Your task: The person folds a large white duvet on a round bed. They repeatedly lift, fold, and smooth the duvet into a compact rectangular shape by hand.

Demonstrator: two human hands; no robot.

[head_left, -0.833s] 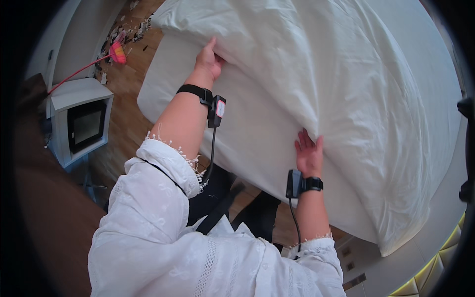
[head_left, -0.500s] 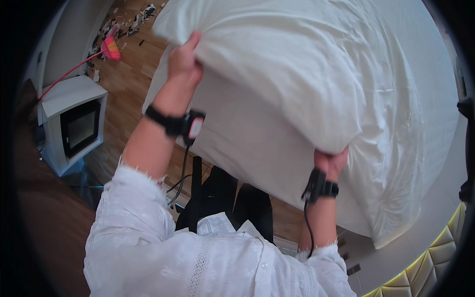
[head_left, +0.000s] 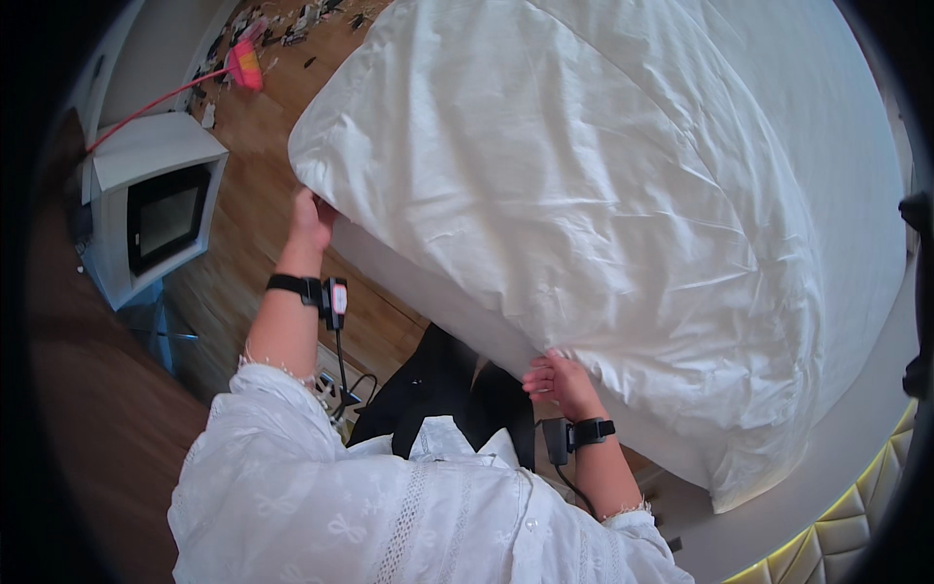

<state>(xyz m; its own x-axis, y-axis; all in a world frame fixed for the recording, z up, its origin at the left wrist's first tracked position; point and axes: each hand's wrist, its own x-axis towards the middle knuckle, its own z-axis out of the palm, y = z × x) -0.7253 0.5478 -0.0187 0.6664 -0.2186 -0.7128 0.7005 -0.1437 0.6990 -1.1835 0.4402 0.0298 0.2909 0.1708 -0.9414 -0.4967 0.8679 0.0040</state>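
Note:
A puffy white duvet (head_left: 545, 185) spreads over the bed, creased across its top. At its near left corner my left hand (head_left: 311, 222) is closed on the edge, its fingers partly hidden by the cloth. My right hand (head_left: 564, 383) is beside the duvet's near edge with its fingers apart and pointing left. One fingertip seems to touch the fabric there. Below the hem shows a strip of the pale bed side (head_left: 438, 282). Both my wrists wear black straps with small cabled devices.
Left of the bed stands a white cabinet (head_left: 161, 156) with a dark glass front. Behind it, a broom (head_left: 246, 66) with a pink and orange head rests near scattered scraps (head_left: 292, 27) on the wooden floor (head_left: 263, 136). A padded headboard (head_left: 842, 535) glows at lower right.
The raised near edge of the duvet has come down toward me and lies flatter. My left hand moved down and left; my right hand moved left and nearer, letting go of the duvet.

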